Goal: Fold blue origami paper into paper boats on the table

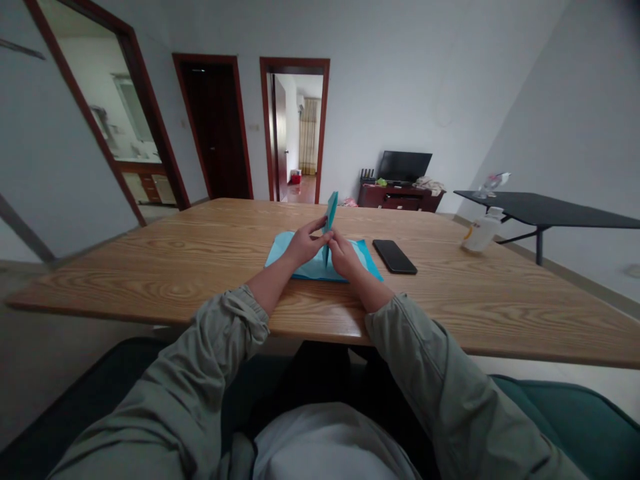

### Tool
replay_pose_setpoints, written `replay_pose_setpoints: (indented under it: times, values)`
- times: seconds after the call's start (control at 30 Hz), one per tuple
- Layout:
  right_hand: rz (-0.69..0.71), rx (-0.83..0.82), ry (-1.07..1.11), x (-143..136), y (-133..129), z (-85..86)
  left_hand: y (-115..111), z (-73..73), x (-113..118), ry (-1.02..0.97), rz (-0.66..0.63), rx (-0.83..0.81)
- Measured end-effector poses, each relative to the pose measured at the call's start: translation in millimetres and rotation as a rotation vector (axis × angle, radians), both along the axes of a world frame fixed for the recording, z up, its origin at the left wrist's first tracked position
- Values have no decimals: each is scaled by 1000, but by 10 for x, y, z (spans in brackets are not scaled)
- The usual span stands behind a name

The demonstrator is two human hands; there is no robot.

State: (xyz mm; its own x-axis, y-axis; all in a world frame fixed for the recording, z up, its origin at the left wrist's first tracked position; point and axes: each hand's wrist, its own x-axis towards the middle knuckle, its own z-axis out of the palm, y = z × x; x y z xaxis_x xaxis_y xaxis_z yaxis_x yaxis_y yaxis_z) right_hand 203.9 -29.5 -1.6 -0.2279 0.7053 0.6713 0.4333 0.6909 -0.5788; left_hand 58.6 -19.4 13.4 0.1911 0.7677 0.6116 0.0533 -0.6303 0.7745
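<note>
Close to the near edge of the counter [150,267], at about the middle of that side, the person's left hand [308,244] and right hand [345,255] meet around a thin blue piece [331,208], held upright above a flat blue sheet [315,268]. The left grip is closed on the piece, fingers high and thumb lower, probably to keep so thin a thing from bending over. The right grip seems closed on its lower part too, most likely as a steadying hold, though some of its fingertips are hidden. Whether the piece's bottom edge touches the sheet I cannot tell. The sheet lies in front of the person, perhaps so that both forearms can reach over the counter's edge without stretching. Just beside its right side lies a dark phone [395,257], face up and apart from both wrists, which leaves them room. Nearer the counter's right edge stands a whitish bottle [483,232], well apart from the hands, seemingly out of the elbows' way
</note>
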Motion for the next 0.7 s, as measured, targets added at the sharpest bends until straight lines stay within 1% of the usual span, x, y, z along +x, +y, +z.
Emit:
replay_pose_setpoints:
  times: [0.17,0.3,0.47,0.57,0.63,0.7]
  values:
    - [-143,-89,-125,-14,-123,83,-18,9,11,56,65,33]
    - [-138,-115,-143,-63,-183,130,-15,-4,27,118,201,63]
    - [-160,-129,-156,-97,-184,114,-16,-2,18,248,366,168]
    - [-176,-102,-161,-90,-164,89,-11,-4,-1,334,445,212]
    - [-214,-77,-161,-81,-147,82,-20,-6,-1,370,477,236]
    - [-286,-70,-164,-74,-133,88,-47,-5,18,379,490,271]
